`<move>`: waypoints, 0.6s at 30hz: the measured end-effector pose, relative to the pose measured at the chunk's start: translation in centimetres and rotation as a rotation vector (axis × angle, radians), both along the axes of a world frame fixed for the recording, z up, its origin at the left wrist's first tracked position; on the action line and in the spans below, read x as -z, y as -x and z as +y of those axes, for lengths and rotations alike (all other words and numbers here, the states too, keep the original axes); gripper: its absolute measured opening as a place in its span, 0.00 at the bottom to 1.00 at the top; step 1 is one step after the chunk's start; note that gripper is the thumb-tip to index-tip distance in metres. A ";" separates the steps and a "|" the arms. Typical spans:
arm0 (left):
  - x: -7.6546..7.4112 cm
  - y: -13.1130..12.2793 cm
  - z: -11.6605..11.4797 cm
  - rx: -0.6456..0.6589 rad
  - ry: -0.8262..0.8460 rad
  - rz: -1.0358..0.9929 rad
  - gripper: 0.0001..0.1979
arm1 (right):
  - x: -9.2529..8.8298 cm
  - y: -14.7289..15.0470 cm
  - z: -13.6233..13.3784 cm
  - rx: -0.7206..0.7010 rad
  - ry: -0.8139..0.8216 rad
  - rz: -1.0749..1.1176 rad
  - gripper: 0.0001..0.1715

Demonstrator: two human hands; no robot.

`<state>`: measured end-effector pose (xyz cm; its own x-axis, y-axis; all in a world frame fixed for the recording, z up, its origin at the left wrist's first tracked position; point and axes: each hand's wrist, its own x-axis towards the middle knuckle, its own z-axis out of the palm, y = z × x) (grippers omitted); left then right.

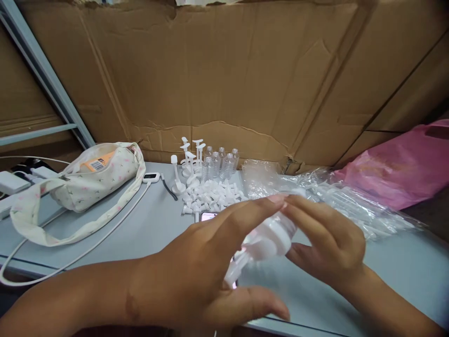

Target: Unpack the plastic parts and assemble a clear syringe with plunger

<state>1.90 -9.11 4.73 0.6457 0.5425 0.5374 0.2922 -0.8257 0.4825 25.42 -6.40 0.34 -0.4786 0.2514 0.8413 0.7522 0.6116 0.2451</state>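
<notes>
Small clear plastic bottle with white pump cap [268,241] in mid-air above grey table [154,229], between both hands. Long axis slanted: white cap end toward 7 o'clock, bottle base toward 1 o'clock. Right hand [329,243] grip closed around bottle body. Left hand [206,276] fingers half open, touching cap. Better hold body steady, turn cap straight on axis. At 11 o'clock: pile of white plastic pump parts [210,194], row of small clear bottles [219,161].
</notes>
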 end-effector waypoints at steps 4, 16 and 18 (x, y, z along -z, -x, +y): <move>0.7 -0.8 1.9 0.087 -0.063 -0.146 0.37 | 0.3 -0.3 1.1 -0.017 0.226 0.261 0.32; 2.1 -2.2 5.7 -0.042 -0.001 0.115 0.26 | 0.9 1.5 0.7 -0.648 1.102 0.938 0.19; 2.7 -2.2 5.7 -0.078 0.072 0.137 0.27 | 0.9 1.6 1.0 -0.746 1.184 0.991 0.21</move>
<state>4.05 -3.39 1.99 0.6649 0.6277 0.4049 0.4208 -0.7627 0.4912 23.85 -5.35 -0.57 -0.2230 0.8890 0.3999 -0.1842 0.3645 -0.9128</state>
